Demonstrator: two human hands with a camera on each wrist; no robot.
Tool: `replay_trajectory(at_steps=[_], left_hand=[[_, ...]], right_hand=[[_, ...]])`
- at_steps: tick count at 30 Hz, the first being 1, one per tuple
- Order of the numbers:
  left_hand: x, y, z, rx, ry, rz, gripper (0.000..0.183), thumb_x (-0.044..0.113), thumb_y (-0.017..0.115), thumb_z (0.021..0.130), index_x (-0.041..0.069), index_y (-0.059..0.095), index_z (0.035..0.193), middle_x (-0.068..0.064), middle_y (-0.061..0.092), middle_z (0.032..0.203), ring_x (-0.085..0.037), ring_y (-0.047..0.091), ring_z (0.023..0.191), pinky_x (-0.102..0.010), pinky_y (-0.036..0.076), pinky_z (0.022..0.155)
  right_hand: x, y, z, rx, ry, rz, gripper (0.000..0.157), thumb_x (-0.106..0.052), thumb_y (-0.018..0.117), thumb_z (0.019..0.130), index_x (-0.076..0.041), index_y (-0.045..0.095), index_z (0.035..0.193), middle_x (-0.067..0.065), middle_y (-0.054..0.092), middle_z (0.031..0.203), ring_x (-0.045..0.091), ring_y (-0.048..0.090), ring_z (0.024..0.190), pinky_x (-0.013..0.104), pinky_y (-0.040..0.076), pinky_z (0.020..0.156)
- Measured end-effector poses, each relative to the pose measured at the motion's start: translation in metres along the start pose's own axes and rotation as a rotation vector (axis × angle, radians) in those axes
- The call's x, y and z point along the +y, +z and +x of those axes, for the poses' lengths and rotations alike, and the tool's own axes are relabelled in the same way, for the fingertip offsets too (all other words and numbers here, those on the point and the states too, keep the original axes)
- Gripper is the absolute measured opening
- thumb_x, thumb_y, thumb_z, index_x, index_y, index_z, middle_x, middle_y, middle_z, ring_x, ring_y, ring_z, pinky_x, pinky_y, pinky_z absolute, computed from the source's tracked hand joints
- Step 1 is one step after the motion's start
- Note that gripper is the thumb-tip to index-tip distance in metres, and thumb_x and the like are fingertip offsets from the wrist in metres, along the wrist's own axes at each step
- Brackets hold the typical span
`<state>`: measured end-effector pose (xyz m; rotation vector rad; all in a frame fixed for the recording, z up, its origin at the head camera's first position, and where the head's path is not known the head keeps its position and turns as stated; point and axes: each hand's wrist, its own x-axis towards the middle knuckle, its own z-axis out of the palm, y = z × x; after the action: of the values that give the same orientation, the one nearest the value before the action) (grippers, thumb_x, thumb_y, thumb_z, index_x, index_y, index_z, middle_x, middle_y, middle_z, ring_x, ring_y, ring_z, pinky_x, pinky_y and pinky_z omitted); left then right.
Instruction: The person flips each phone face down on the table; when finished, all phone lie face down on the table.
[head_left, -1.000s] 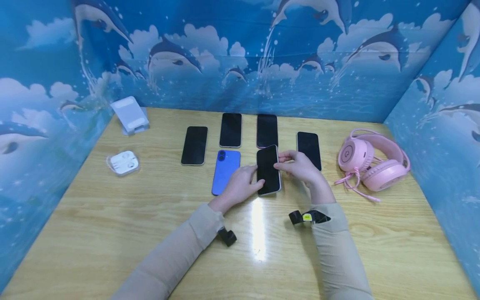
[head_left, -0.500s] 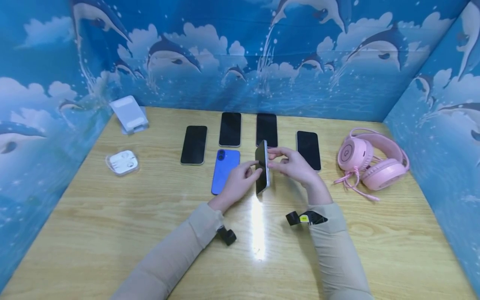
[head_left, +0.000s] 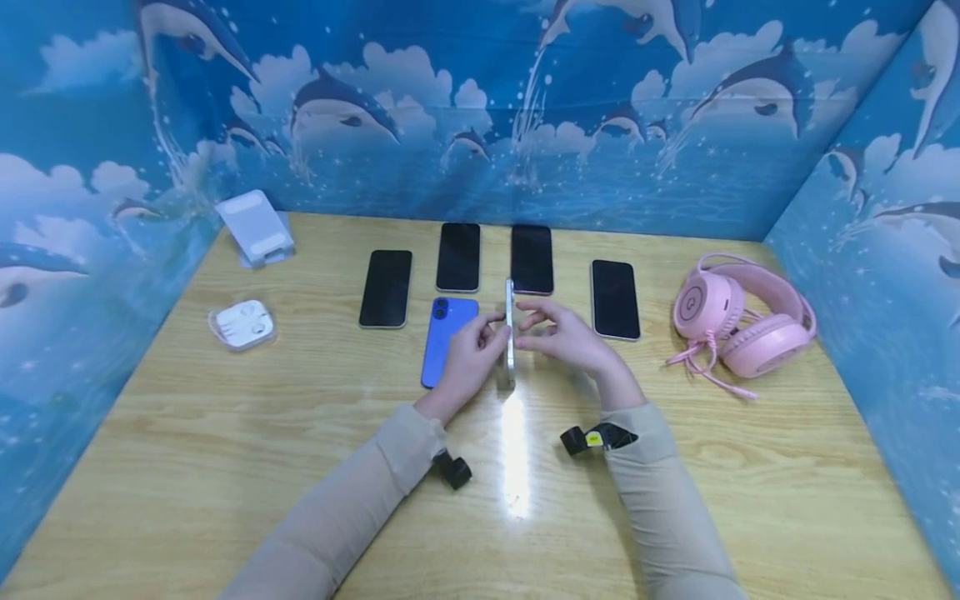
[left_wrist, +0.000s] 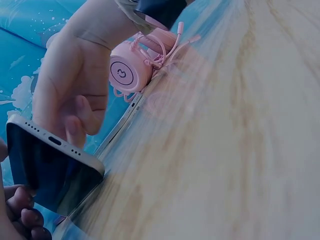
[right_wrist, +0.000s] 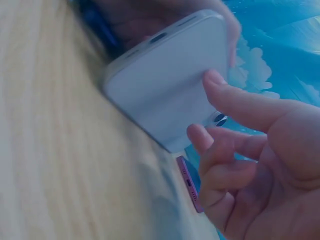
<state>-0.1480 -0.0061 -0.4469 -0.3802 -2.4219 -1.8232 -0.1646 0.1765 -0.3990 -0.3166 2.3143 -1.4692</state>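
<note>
A white smartphone (head_left: 510,358) stands upright on its long side, edge-on in the head view. My left hand (head_left: 468,354) holds it from the screen side, thumb near the upper edge. Its curled fingers (left_wrist: 30,217) lie beside the dark screen in the left wrist view. From the other side, my right hand (head_left: 558,333) reaches to the pale back; in the right wrist view its thumb (right_wrist: 215,80) meets that back, while the other fingers bend loosely near the camera lens. A blue phone (head_left: 442,346) lies face down beneath and beside my left hand.
Dark-screened phones lie face up beyond: one at left (head_left: 386,289), two at the back (head_left: 458,257), one at right (head_left: 615,300). Pink headphones (head_left: 750,321) sit at far right. Cased earphones (head_left: 245,325) and a white stand-like object (head_left: 258,229) are at left.
The white phone has turned from lying nearly face up to standing on its long side, its back now toward my right hand. Both hands have shifted left with it.
</note>
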Motion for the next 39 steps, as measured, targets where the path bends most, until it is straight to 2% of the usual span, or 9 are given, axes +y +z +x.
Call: replay_trajectory(at_steps=[5,12,20,26,31,34,39], left_hand=[[0.000,-0.001,0.000,0.048,-0.021,-0.016,0.032,0.019,0.059,0.091,0.001,0.062,0.117,-0.001,0.051,0.071,-0.014,0.045,0.063,-0.024,0.039,0.057],[0.001,-0.002,0.000,0.085,-0.063,0.006,0.030,0.020,0.056,0.092,0.003,0.063,0.115,-0.002,0.054,0.073,-0.014,0.049,0.065,-0.024,0.043,0.056],[0.000,-0.001,0.001,0.122,-0.067,0.025,0.021,0.015,0.054,0.091,0.002,0.065,0.102,-0.003,0.059,0.074,-0.014,0.055,0.068,-0.026,0.049,0.060],[-0.001,-0.001,0.002,0.150,-0.051,0.094,0.020,0.018,0.057,0.090,0.004,0.069,0.097,-0.001,0.056,0.070,-0.014,0.051,0.067,-0.026,0.045,0.061],[-0.002,-0.001,0.003,0.117,-0.058,0.135,0.025,0.021,0.058,0.091,0.003,0.070,0.103,-0.002,0.057,0.072,-0.015,0.052,0.069,-0.027,0.045,0.062],[-0.001,-0.001,0.002,0.077,-0.077,0.156,0.029,0.023,0.059,0.092,0.002,0.070,0.108,-0.002,0.059,0.076,-0.016,0.053,0.072,-0.027,0.047,0.065],[0.001,-0.001,0.003,-0.007,-0.094,0.229,0.031,0.025,0.060,0.092,0.002,0.069,0.111,-0.004,0.059,0.078,-0.018,0.053,0.075,-0.030,0.046,0.068]], right_hand=[[0.004,0.005,0.004,-0.031,0.008,-0.076,0.068,-0.016,0.072,0.086,0.001,0.039,0.142,0.015,0.060,0.110,0.022,0.059,0.088,0.030,0.048,0.072],[0.008,0.009,0.006,-0.039,0.056,-0.115,0.071,-0.019,0.071,0.086,0.006,0.036,0.142,0.012,0.061,0.102,0.018,0.053,0.076,0.028,0.046,0.064],[0.007,0.011,0.007,-0.039,0.078,-0.165,0.071,-0.018,0.072,0.085,0.005,0.037,0.142,0.010,0.060,0.098,0.017,0.049,0.072,0.026,0.041,0.061],[0.008,0.009,0.007,-0.020,0.089,-0.222,0.070,-0.020,0.074,0.084,0.003,0.040,0.142,0.009,0.060,0.099,0.018,0.050,0.077,0.028,0.041,0.065],[0.009,0.003,0.004,0.004,0.111,-0.282,0.066,-0.023,0.074,0.084,-0.001,0.046,0.139,0.006,0.060,0.096,0.018,0.050,0.078,0.029,0.040,0.066],[0.008,-0.001,0.003,0.007,0.117,-0.295,0.061,-0.022,0.074,0.084,-0.002,0.050,0.135,0.006,0.060,0.094,0.018,0.050,0.077,0.030,0.040,0.066],[0.008,-0.009,-0.001,0.012,0.138,-0.329,0.062,-0.023,0.075,0.082,0.000,0.050,0.135,0.007,0.059,0.094,0.019,0.050,0.079,0.030,0.039,0.069]])
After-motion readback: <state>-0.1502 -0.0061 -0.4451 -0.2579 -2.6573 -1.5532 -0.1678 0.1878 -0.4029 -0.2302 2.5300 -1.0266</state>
